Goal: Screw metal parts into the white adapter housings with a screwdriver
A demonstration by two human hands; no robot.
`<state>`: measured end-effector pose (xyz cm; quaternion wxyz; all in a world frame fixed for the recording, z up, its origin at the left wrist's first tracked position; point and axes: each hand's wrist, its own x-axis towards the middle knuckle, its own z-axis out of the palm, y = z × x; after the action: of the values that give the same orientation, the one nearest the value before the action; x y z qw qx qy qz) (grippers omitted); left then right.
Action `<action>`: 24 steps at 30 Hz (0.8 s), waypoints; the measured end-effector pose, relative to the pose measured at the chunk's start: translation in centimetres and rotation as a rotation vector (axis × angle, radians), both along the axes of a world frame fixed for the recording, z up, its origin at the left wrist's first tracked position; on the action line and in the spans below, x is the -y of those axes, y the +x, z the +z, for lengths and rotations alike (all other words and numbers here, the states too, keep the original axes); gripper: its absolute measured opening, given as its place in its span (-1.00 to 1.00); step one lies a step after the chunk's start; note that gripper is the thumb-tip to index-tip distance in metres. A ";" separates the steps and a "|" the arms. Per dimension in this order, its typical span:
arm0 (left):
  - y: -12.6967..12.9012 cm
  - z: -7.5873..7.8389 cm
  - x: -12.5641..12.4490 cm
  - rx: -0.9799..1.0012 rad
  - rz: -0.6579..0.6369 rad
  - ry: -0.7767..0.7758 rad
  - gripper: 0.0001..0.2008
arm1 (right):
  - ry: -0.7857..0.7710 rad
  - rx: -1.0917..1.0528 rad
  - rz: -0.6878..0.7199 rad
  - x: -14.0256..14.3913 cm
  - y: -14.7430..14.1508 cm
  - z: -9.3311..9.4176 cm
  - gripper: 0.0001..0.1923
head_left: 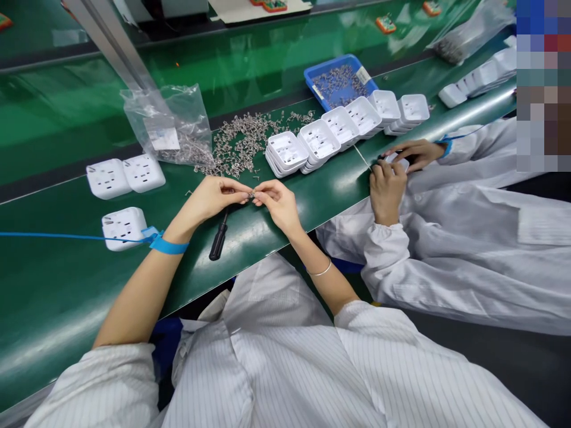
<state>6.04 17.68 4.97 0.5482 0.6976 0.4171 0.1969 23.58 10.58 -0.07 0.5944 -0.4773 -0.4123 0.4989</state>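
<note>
My left hand (pixel 214 199) and my right hand (pixel 279 202) meet over the green work surface (pixel 53 285), both pinching a small metal part (pixel 252 194) between the fingertips. A blue wrist strap (pixel 167 244) circles my left wrist. A black-handled screwdriver (pixel 218 238) lies on the surface just below my hands. A heap of small metal parts (pixel 243 139) lies beyond my hands. A row of stacked white plastic housings (pixel 319 139) stands to the right of the heap.
Three white socket housings (pixel 122 175) lie at the left, one (pixel 122 226) nearer me. A clear plastic bag (pixel 172 125) holds more metal parts. A blue tray (pixel 339 80) sits behind the stacks. A co-worker's hands (pixel 392 178) work on a white piece at right.
</note>
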 end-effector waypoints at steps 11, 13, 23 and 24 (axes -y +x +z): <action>2.1 -1.8 -0.4 0.050 0.148 0.009 -0.55 | 0.052 0.319 -0.174 -0.1 0.4 -0.4 -0.82; 2.5 -1.6 -0.2 0.100 0.149 -0.054 -0.45 | 0.096 0.383 -0.170 -0.1 0.4 -0.5 -0.78; 1.9 -1.0 1.0 0.172 0.154 -0.331 0.03 | 0.112 0.531 0.031 -0.5 -0.5 -0.8 -0.74; 1.8 -1.1 0.9 0.155 0.146 -0.343 0.08 | 0.108 0.555 0.026 -0.5 -0.5 -0.8 -0.77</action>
<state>7.80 16.73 3.91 0.6735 0.5448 0.4507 0.2154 23.11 11.10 -0.85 0.4768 -0.5581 -0.5913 0.3338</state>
